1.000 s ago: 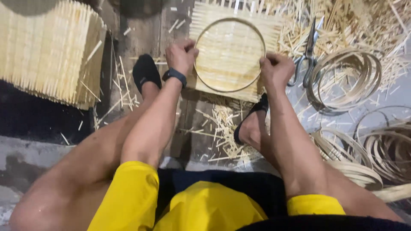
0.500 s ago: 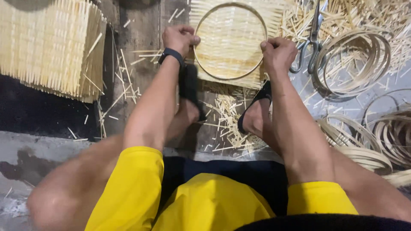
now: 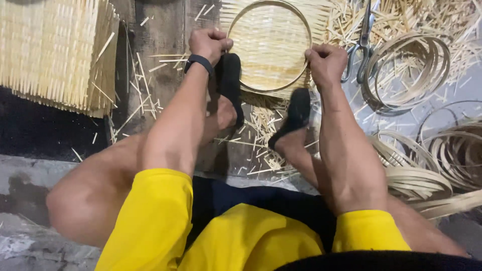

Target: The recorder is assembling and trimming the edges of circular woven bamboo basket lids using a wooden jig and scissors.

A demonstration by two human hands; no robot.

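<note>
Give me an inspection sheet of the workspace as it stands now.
Surface: dark wooden board on a grey floor, strewn with bamboo offcuts.
Job's things: round bamboo hoop lying on a woven bamboo mat; both feet in dark footwear rest at the mat's near edge.
Clutter: scissors, coils of bamboo strip, loose slivers.
Grippers: left hand fisted at the hoop's left rim, dark band on its wrist; right hand fisted at the right rim.
Cables: nothing seen.
Surroundings: stack of woven mats at the left.
</note>
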